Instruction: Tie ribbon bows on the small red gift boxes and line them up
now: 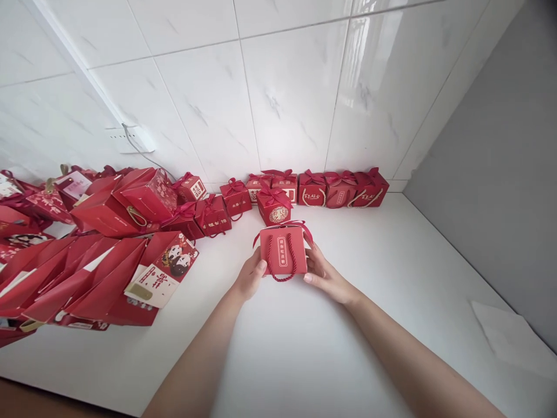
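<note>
Between my two hands is a small red gift box with gold lettering, a twisted red cord handle hanging down its front and a ribbon on top. My left hand grips its left side, thumb at the front edge. On the right side my right hand holds it, thumb near the lower corner and fingers behind. Just beyond stands another red box with a round gold emblem and a ribbon bow. Whether the held box touches the table cannot be made out.
Against the tiled wall stands a row of bow-tied red boxes. Many larger red boxes are piled on the left of the white table. A wall socket with a cable is behind them. A white sheet lies at right.
</note>
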A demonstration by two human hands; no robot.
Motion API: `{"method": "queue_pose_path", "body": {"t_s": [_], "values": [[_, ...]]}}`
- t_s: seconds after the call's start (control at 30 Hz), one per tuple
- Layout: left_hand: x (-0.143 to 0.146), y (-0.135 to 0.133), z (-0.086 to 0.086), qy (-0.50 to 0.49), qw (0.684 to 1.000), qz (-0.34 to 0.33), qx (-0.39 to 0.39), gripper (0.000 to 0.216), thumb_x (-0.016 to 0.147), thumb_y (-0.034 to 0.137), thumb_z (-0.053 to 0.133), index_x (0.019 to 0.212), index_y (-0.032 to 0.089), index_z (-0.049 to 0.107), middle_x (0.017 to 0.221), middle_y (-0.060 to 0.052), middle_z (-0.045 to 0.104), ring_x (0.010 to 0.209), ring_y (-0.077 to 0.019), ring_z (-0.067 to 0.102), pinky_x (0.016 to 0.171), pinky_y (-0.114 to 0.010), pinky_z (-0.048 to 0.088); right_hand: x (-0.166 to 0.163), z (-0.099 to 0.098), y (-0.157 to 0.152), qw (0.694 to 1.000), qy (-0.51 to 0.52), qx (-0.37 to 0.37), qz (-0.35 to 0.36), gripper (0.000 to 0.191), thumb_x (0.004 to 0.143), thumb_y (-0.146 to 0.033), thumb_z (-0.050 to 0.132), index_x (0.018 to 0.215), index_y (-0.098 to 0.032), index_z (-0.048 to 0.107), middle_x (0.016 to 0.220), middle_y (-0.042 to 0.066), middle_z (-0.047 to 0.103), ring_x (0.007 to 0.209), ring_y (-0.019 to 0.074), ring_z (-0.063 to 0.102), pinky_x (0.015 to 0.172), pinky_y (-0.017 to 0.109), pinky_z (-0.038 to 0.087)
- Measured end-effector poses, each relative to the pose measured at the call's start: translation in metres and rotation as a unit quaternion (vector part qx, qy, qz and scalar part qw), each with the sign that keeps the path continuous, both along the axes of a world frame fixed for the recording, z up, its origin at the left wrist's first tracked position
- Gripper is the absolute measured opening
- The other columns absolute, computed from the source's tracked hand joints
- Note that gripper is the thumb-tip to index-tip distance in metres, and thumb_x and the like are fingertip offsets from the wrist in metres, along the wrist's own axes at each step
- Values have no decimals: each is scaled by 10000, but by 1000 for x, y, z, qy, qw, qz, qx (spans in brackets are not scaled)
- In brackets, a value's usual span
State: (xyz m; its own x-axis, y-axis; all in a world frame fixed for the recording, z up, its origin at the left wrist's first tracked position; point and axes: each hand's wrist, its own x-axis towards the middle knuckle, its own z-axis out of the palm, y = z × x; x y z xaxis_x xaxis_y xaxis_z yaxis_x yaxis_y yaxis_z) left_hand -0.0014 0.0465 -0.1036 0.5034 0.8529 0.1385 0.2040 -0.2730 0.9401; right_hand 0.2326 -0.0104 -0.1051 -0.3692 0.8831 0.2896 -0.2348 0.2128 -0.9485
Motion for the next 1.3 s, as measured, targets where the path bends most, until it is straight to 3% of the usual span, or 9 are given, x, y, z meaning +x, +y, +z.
{"method": "queue_pose_path", "body": {"t_s": [0.07,0.13,0.3,0.53,0.9,1.07,1.23,1.3], "values": [[0,-3,3,-21,1000,-9,18,650,909,655,356,1394,230,436,1338,-108,560,1175,-277,539,978,-397,450,0,1,-2,1000,-1,-4,0,915,879,-468,660,1544,-369,39,1549,83,270,1344,286,405,1098,477,349],[0,-6,6,-36,999,-17,31,632,916,635,375,1388,223,449,1349,-107,554,1221,-294,514,1025,-404,416,0,2,-3,1000,-8,-7,-2,916,879,-478,660,1543,-370,39,1541,86,281,1353,288,393,1096,472,350],[-3,-11,10,-43,998,-31,26,657,900,643,412,1366,182,458,1276,-128,581,1084,-290,561,951,-391,441,-2,11,-6,1000,-21,-14,-2,934,852,-512,678,1547,-344,77,1527,95,298,1348,299,392,1087,459,368],[-6,-13,14,-16,1000,-18,-13,731,834,711,459,1331,175,470,1139,-114,583,826,-212,516,722,-312,419,-1,16,-7,998,-31,-49,0,835,903,-495,613,1549,-320,114,1582,72,212,1428,304,270,1137,460,316],[-6,-10,11,43,999,2,-27,713,769,755,507,1212,196,510,898,-41,563,741,-173,416,684,-289,376,-1,15,-5,997,-12,-75,-19,790,906,-542,579,1538,-315,163,1579,80,207,1422,309,274,1147,469,312],[-2,-11,8,42,999,10,-6,667,790,697,544,1219,189,512,907,-43,580,740,-170,454,677,-285,393,0,8,-2,998,2,-57,-20,760,912,-513,579,1526,-353,161,1576,62,214,1421,302,281,1122,480,335],[5,-5,11,-52,998,28,-5,631,865,654,469,1296,192,482,1131,-100,603,949,-222,563,844,-339,470,-7,-3,8,997,11,-48,-54,774,896,-516,589,1520,-341,166,1526,85,301,1349,302,382,1082,500,360],[7,-2,11,-52,997,57,-14,627,853,662,477,1256,184,526,1110,-102,627,886,-208,584,747,-309,494,-11,-5,10,997,22,-39,-66,783,892,-527,584,1520,-331,161,1510,93,321,1313,299,419,1064,497,378]]}}
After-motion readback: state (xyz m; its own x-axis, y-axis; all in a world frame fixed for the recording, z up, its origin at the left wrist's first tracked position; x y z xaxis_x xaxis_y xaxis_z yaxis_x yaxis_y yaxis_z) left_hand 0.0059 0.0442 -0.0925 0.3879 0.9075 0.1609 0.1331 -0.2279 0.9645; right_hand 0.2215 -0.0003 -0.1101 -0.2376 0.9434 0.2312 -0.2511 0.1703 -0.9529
